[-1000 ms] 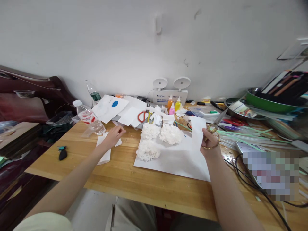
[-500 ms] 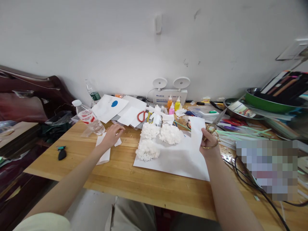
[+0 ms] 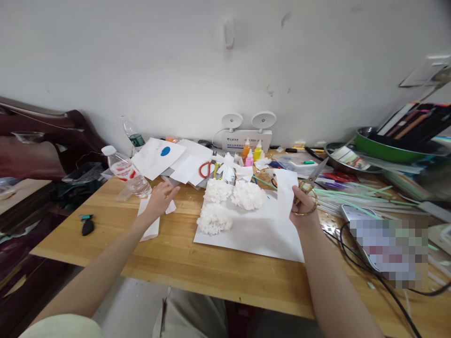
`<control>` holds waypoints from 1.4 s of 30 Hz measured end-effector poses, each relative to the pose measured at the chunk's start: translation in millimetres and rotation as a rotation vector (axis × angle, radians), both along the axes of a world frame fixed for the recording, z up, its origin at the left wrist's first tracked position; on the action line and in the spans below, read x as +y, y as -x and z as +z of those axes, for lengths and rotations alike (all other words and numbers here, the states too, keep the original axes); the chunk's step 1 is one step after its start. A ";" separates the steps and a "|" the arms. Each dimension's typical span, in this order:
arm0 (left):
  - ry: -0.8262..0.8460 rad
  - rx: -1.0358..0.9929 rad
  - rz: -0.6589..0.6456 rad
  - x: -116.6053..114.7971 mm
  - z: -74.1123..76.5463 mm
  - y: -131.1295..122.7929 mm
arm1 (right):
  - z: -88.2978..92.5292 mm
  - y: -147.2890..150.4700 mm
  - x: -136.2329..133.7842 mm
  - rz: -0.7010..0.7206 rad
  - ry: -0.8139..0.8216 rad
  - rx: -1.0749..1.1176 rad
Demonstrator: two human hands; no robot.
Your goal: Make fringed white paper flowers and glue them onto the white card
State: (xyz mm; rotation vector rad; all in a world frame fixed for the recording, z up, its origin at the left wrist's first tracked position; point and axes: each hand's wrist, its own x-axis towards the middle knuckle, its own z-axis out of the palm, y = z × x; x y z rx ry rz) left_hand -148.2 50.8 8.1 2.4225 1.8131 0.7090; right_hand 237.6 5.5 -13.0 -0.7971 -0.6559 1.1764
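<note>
My right hand (image 3: 303,205) grips a pair of gold-handled scissors (image 3: 317,172), blades pointing up and to the right. Between the same hand's thumb and fingers hangs a white paper strip (image 3: 285,183). On the left, my left hand (image 3: 161,199) rests over folded white paper (image 3: 151,231), fingers stretched out and holding nothing. Whether its fingertips touch the small paper piece (image 3: 171,207) beneath, I cannot tell. Between my hands, three fluffy white clusters (image 3: 214,218) sit on a large white sheet (image 3: 246,239).
A water bottle (image 3: 128,173) stands left of several loose sheets (image 3: 155,159). Red-handled pliers (image 3: 205,170) and small paint bottles (image 3: 258,151) are at the back. A green pan (image 3: 394,149), pale sticks (image 3: 352,195), a phone (image 3: 347,213) and black cables (image 3: 347,249) crowd the right.
The whole view has shifted slightly, so things appear a little further left. Both hands keep nearly the same pose; the scissors and paper strip stay in my right hand.
</note>
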 end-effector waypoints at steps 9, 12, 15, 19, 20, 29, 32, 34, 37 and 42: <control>0.354 -0.878 -0.220 -54.1 14.7 -93.8 | -0.6 10.7 -3.5 -0.002 0.022 -0.008; 0.787 -1.153 -0.443 -69.8 9.1 -146.5 | -0.1 24.1 -6.9 0.037 0.012 -0.049; 0.895 -1.320 -0.557 -71.7 4.5 -189.1 | -0.7 34.1 -9.1 0.061 0.012 -0.188; 0.823 -1.380 -0.393 -57.8 1.8 -213.8 | -2.9 37.2 -8.6 0.024 0.041 -0.290; 0.784 -1.373 -0.343 -53.1 1.9 -214.8 | -3.4 36.8 -8.2 0.010 0.040 -0.290; 0.616 -1.598 -0.263 -25.4 23.5 -207.3 | 0.0 42.8 -10.9 0.078 0.070 -0.403; 0.745 -1.595 -0.319 -24.5 26.5 -206.7 | -0.1 45.5 -12.2 0.087 0.106 -0.446; 0.849 -1.530 -0.359 -23.1 26.3 -205.2 | -0.6 44.9 -12.1 0.088 0.103 -0.446; 0.879 -1.458 -0.367 -17.8 27.4 -202.1 | -1.3 42.3 -11.2 0.083 0.087 -0.421; 0.763 -1.602 -0.489 -4.5 43.4 -194.1 | -2.6 45.8 -11.4 0.169 0.050 -0.415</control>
